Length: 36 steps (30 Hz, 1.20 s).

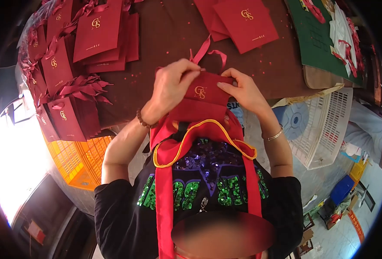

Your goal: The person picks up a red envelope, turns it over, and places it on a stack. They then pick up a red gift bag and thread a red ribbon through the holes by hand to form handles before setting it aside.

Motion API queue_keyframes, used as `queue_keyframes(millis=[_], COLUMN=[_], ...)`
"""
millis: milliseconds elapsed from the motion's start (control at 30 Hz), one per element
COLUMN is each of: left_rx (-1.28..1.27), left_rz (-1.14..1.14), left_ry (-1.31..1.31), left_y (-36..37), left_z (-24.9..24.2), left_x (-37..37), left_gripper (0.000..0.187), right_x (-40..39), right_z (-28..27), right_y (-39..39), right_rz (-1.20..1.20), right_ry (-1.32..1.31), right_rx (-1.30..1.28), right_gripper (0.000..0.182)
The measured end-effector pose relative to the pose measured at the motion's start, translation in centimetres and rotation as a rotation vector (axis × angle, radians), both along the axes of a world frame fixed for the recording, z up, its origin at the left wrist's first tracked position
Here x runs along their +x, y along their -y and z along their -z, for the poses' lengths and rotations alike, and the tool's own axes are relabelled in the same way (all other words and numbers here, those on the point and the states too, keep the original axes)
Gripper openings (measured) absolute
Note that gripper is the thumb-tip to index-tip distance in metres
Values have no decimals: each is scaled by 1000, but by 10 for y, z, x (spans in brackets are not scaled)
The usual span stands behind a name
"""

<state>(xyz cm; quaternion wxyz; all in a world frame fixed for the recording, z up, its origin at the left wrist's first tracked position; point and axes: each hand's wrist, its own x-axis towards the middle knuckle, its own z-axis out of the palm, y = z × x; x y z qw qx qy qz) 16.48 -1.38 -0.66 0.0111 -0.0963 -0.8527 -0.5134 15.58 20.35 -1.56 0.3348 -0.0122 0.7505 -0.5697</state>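
Note:
A dark red paper gift bag [202, 91] with a gold monogram is in front of my chest, its lower part over my red apron. My left hand [172, 85] is closed at its top edge, thumb and forefinger pinching the bag's ribbon handle [203, 48] where a small pale tip shows. At the right top corner, my right hand [244, 90] pinches the bag, thumb on the front and fingers behind. The ribbon's loops stick up beyond the bag. The red apron [165, 142] with yellow trim bulges just below the bag.
Stacks of similar red bags [98, 32] with ribbons cover the left of the brown table [156, 43]. More flat bags [247, 23] lie at the far middle. A green board [314, 41] with loose ribbons is at right. Orange [76, 162] and white crates [327, 129] stand beside the table.

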Motion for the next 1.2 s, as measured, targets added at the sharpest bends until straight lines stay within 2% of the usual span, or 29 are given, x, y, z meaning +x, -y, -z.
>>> queue_keyframes(millis=[33, 200, 267, 367, 500, 767, 867, 1200], left_rx=[9, -59, -309, -334, -321, -258, -256, -174], left_rz=[16, 34, 60, 75, 83, 91, 80, 49], left_ry=[101, 58, -70, -100, -91, 55, 19, 36], left_y=[-3, -12, -14, -17, -19, -17, -22, -25], left_z=[-3, 5, 4, 8, 8, 5, 1, 11], left_x=[6, 13, 10, 8, 6, 7, 6, 8], left_gripper=[9, 10, 5, 2, 2, 3, 3, 3], right_x=[-1, -5, -5, -7, -9, -8, -7, -5], right_z=[1, 3, 1, 0, -5, 10, 6, -2], right_y=[1, 2, 2, 1, 3, 0, 2, 3], right_rz=[4, -4, -22, -50, -45, 50, 94, 79], right_ry=[-21, -17, -55, -96, -108, 39, 92, 138], right_rx=[-5, 4, 12, 57, 46, -159, -239, -239], right_gripper=[17, 15, 16, 18, 20, 20, 20, 21])
